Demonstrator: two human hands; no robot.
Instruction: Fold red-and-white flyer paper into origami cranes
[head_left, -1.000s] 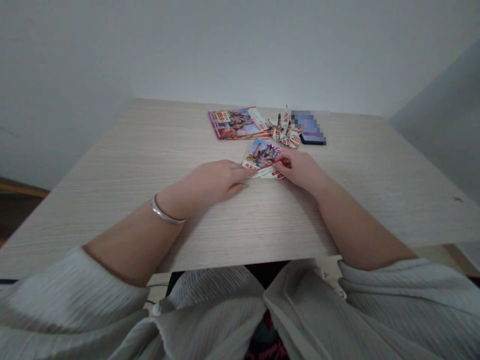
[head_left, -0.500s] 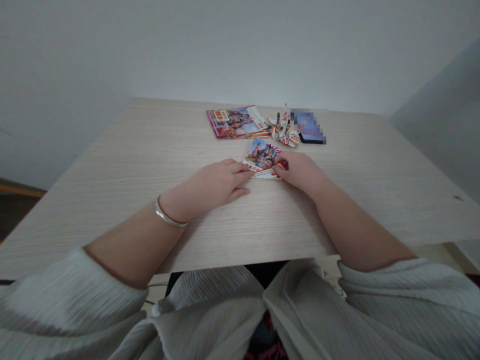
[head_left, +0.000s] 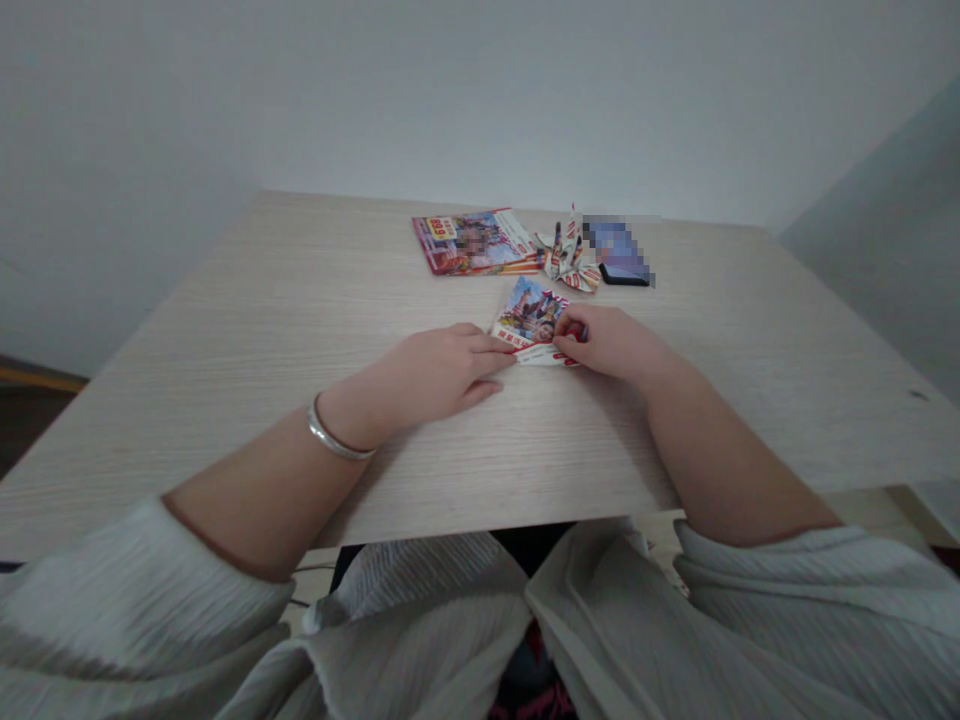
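Observation:
A small folded piece of colourful printed paper (head_left: 534, 318) lies on the light wooden table (head_left: 300, 320) between my two hands. My left hand (head_left: 439, 368) rests on the table with its fingers together, their tips pressing the paper's left corner. My right hand (head_left: 611, 340) pinches the paper's right edge between thumb and fingers. A silver bangle (head_left: 334, 440) sits on my left wrist.
A flat printed leaflet (head_left: 472, 242) lies further back on the table. A folded paper crane (head_left: 568, 262) stands beside it, with a dark phone (head_left: 621, 262) to its right. A plain wall stands behind the table; my grey sleeves fill the bottom.
My right hand has shifted slightly to the right along the paper's edge. The left hand stays pressed on the left corner.

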